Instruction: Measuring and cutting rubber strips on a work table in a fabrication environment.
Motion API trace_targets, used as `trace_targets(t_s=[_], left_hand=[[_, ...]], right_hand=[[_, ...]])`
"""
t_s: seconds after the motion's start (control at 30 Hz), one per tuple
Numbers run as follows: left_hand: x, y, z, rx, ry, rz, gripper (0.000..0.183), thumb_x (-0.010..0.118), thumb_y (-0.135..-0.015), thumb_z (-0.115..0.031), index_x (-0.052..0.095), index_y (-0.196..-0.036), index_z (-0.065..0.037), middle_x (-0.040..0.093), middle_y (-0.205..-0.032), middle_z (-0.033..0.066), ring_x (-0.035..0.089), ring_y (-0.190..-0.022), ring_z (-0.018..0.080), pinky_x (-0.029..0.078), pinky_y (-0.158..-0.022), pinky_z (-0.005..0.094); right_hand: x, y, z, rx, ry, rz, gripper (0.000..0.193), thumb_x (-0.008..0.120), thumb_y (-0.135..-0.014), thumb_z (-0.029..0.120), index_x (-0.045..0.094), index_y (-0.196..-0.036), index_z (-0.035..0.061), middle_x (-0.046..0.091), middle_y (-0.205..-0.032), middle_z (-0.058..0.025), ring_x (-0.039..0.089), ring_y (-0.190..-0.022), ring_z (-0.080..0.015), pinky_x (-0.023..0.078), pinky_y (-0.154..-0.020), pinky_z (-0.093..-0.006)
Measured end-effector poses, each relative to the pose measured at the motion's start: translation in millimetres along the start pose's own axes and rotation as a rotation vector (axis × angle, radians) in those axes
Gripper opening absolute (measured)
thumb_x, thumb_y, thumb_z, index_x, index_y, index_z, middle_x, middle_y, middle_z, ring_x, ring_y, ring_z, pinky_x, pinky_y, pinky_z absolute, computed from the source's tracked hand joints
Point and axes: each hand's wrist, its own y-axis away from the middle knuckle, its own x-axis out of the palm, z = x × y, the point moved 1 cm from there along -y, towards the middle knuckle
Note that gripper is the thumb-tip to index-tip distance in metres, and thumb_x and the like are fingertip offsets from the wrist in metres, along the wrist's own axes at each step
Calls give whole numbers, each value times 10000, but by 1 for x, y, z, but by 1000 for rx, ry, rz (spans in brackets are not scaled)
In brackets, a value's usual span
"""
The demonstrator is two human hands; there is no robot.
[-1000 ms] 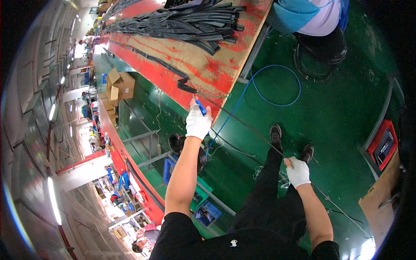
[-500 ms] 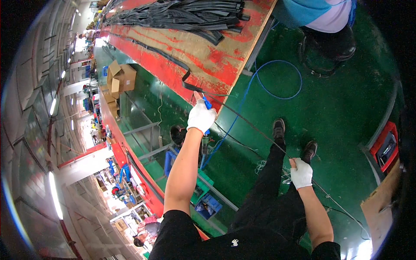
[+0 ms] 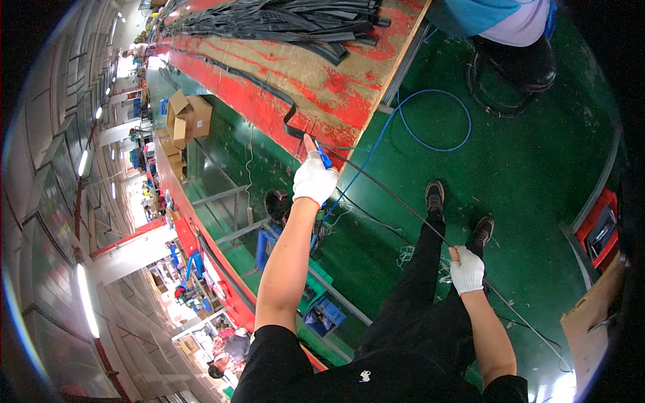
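My left hand (image 3: pixel 316 177), in a white glove with a bare fingertip, is closed at the table's near corner. It grips a blue tool (image 3: pixel 324 157), mostly hidden by the palm, so its kind is unclear. Its extended finger touches the end of a long flat black strip (image 3: pixel 293 129) lying along the table. From that end a thin dark cord (image 3: pixel 395 196) slants down to the right. My right hand (image 3: pixel 466 270), gloved likewise, pinches this cord between thumb and finger above my legs. Past it, the line runs on toward the lower right.
On the red, worn wooden table (image 3: pixel 349 107) lies a heap of black strips (image 3: pixel 289 23). A blue hose (image 3: pixel 468 127) loops over the green floor. A person sits beside a black stool (image 3: pixel 521 67) at upper right. Cardboard boxes (image 3: pixel 191 117) and a blue bin (image 3: pixel 324 317) stand left.
My left hand has shifted very slightly, its finger still at the strip's end. The right hand keeps its pinch on the cord almost unmoved. The seated person has moved a little.
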Motion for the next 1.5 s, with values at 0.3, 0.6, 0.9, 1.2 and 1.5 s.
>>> trace_targets(t_s=[0.3, 0.6, 0.9, 1.2, 1.5], left_hand=[[0, 2, -19, -86, 50, 34, 1144, 690, -841, -204, -93, -1644, 22, 710, -1148, 334, 699, -1070, 482, 544, -978, 501], [10, 4, -32, -151, 18, -37, 1136, 687, -841, -203, -85, -1631, 64, 708, -1173, 331, 702, -1087, 466, 544, -990, 484], [15, 3, -34, -176, 11, -49, 1119, 653, -842, -205, -94, -1629, 68, 709, -1162, 338, 712, -1064, 462, 549, -971, 485], [16, 5, -43, -214, 17, -104, 1049, 619, -829, -142, -17, -1635, 75, 711, -1160, 328, 716, -1032, 468, 561, -945, 500], [25, 7, -39, -204, 46, -203, 1009, 642, -812, -148, 106, -1644, 46, 644, -1301, 361, 677, -1139, 484, 534, -1007, 489]], right_hand=[[10, 4, -3, -65, -15, -159, 253, 665, -1003, 309, 738, -934, 77, 742, -840, -153, 722, -739, -366, 568, -641, -451], [15, 6, -7, -66, -3, -165, 239, 685, -987, 301, 752, -933, 78, 744, -834, -151, 723, -718, -354, 570, -633, -442], [12, 6, -7, -64, 9, -153, 251, 676, -992, 314, 762, -949, 83, 751, -850, -147, 728, -724, -353, 576, -641, -436], [19, 9, -13, -74, -8, -160, 239, 682, -988, 309, 752, -948, 85, 759, -871, -140, 733, -718, -347, 584, -643, -433], [18, 10, -18, -78, 16, -159, 228, 690, -982, 304, 745, -927, 89, 749, -839, -135, 724, -693, -339, 574, -625, -432]])
